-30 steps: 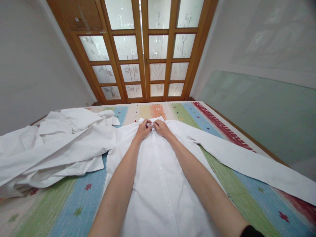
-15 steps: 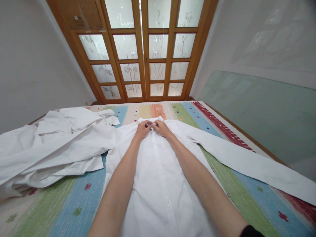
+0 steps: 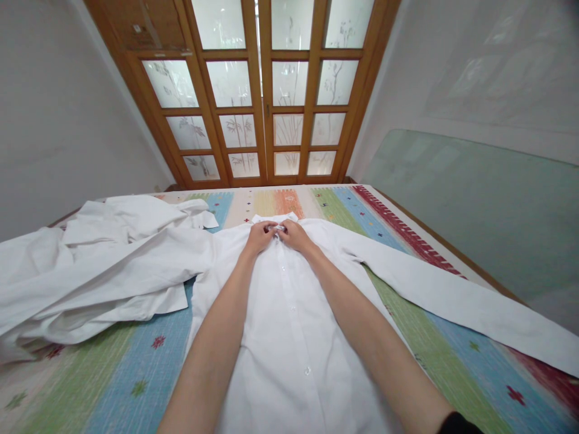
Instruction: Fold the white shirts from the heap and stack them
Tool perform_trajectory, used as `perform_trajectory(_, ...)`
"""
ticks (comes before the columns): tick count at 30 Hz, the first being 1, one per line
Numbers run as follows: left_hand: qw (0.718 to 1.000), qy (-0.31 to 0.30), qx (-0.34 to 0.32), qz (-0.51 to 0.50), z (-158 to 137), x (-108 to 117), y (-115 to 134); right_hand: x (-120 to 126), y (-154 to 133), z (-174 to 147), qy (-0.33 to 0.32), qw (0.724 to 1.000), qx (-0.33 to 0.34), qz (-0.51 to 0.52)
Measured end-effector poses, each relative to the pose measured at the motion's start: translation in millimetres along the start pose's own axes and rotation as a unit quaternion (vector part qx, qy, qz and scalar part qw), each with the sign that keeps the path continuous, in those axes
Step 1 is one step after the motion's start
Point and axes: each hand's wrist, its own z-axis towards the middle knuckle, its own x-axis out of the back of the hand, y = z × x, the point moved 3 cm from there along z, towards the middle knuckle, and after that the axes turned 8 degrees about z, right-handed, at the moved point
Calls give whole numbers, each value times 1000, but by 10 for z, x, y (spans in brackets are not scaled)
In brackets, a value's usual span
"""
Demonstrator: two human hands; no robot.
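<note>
A white button-up shirt (image 3: 289,337) lies front up, its collar at the far end and its placket running toward me. Just below the collar (image 3: 289,216), my left hand (image 3: 261,236) pinches the edge of the shirt front. My right hand (image 3: 293,234) is right beside it, also pinching the fabric at the neck, thumb and fingers together. Whether a button sits between the fingertips is too small to tell. Several buttons show down the placket, and the right-hand sleeve (image 3: 434,283) stretches out to the right.
More white cloth (image 3: 90,265) lies crumpled on the left. Beneath everything is a striped, patterned cover (image 3: 145,355). A wood-framed glass door (image 3: 266,108) stands beyond the far edge. A pale green glass panel (image 3: 474,205) leans on the right wall.
Both hands stay at the shirt's neck, with only slight finger movement. The fabric between the fingertips has shifted a little. The shirt lies as before.
</note>
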Motion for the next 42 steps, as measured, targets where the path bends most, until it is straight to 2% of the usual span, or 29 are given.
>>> perform_trajectory(13, 999, 9, -19, -26, 3, 7, 9, 72, 37, 20, -1, 993, -27, 117)
perform_trajectory(25, 1000, 7, -7, -18, 20, 1, -10, 96, 19, 30, 10, 995, -11, 98)
perform_trajectory(37, 999, 2, 9, -53, 0, 11, -42, 95, 59, 22, 21, 984, -41, 170)
perform_trajectory(42, 998, 4, 10, -69, -6, 12, -24, 71, 91, 24, 23, 984, -43, 170)
